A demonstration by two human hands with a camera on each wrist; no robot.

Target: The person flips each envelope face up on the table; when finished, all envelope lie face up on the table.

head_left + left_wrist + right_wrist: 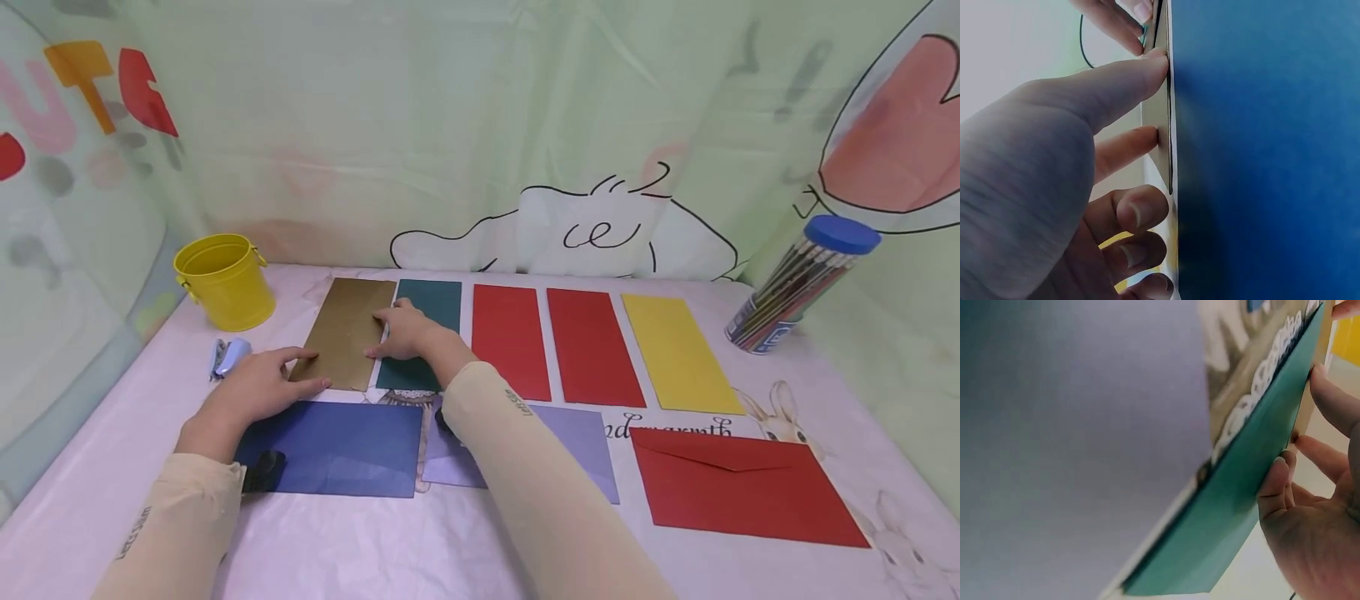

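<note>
Touching the brown envelope (pixel 345 335), left hand (pixel 258 386) and right hand (pixel 407 332) lie half-spread.

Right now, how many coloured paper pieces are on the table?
8 visible. Back row, left to right: gold piece, green piece, red, another red, yellow. Front row: blue, lavender, flapped red. Any stacked beneath would be hidden.

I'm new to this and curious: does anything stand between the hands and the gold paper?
Nothing visible does: the left hand touches the gold paper near its lower end, and the right hand is at that paper's right edge, over the dark green paper.
</note>
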